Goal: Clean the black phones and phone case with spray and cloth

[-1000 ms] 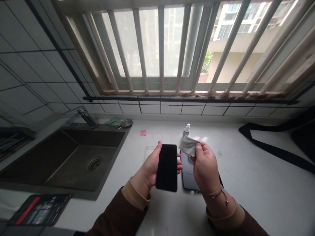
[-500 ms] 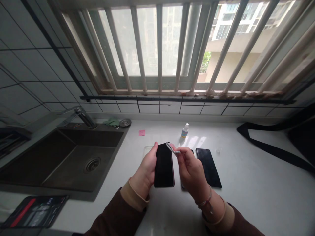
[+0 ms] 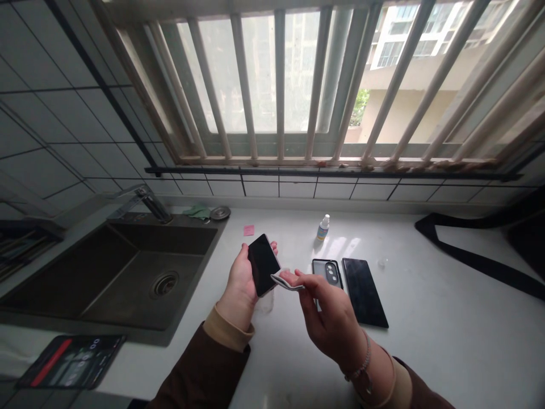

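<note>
**Phone and cloth in hand**

Black phone [image 3: 263, 264], screen dark, tilted, gripped from behind above the white counter. Small grey cloth [image 3: 286, 282], folded flat and pinched at one end, its free end touching the phone's lower edge.

No readable text for me: bottle [image 3: 323, 227] label and tablet [image 3: 70, 360] screen on worktop [image 3: 447, 329] too blurred

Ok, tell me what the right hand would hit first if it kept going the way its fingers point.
Probably the black phone held in the left hand; the right hand points its folded cloth at the phone's lower edge.
</note>
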Demonstrator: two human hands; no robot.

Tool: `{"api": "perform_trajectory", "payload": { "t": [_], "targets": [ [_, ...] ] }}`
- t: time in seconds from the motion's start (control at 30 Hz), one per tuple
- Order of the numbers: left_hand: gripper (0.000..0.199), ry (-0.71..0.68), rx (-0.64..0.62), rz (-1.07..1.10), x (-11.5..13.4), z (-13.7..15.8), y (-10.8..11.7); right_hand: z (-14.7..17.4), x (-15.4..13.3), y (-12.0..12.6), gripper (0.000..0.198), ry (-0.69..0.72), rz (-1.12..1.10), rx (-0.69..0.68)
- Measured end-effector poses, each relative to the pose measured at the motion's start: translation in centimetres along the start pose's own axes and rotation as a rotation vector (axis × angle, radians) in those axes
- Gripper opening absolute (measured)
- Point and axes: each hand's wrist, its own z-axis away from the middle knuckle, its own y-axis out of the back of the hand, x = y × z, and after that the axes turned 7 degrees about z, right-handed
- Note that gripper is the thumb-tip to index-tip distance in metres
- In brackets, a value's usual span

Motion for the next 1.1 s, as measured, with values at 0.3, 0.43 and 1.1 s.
{"api": "perform_trajectory", "payload": {
  "t": [0.3, 0.43, 1.1],
  "targets": [
    [0.067, 0.050, -0.198, 0.086, 0.2, 1.4, -0.4, -0.1, 0.8, -0.2, 0.015, -0.421, -0.396, 0.123],
    [0.055, 0.134, -0.283, -0.010, -0.4, 2.3, -0.4, -1.0, 3.1, 0.0, 0.033, -0.682, -0.527, 0.438],
    [0.066, 0.771, -0.610, -0.411, -0.4, 4.5, 0.6, -1.8, 3.1, 0.0, 0.027, -0.622, -0.735, 0.375]
  ]
}}
